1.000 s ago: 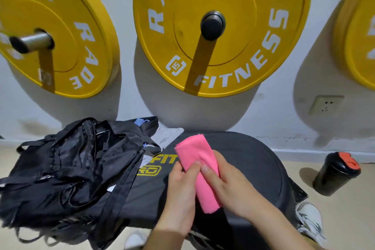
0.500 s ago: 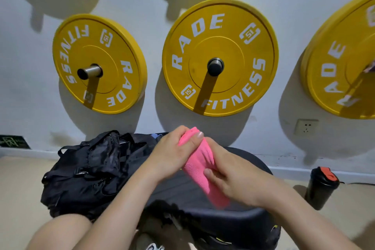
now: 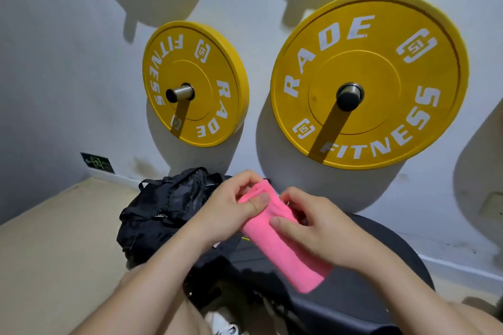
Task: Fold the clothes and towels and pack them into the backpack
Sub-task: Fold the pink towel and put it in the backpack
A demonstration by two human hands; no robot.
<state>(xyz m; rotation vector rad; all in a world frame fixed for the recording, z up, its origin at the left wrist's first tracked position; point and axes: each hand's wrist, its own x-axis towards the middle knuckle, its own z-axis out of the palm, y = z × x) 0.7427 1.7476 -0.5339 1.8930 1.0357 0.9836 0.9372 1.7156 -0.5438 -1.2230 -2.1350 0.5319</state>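
Your left thumb has come round onto the top end of the pink towel, which you hold rolled above the far left edge of the bench, just beside the backpack. Your left hand pinches that end; your right hand grips the middle. Loosen either and the roll may spring open before it goes in. The backpack's opening is hidden behind your left hand.

A small round yellow rubber weight plate and a larger one are hanging on the white wall; a green exit sign is sitting near the beige floor.
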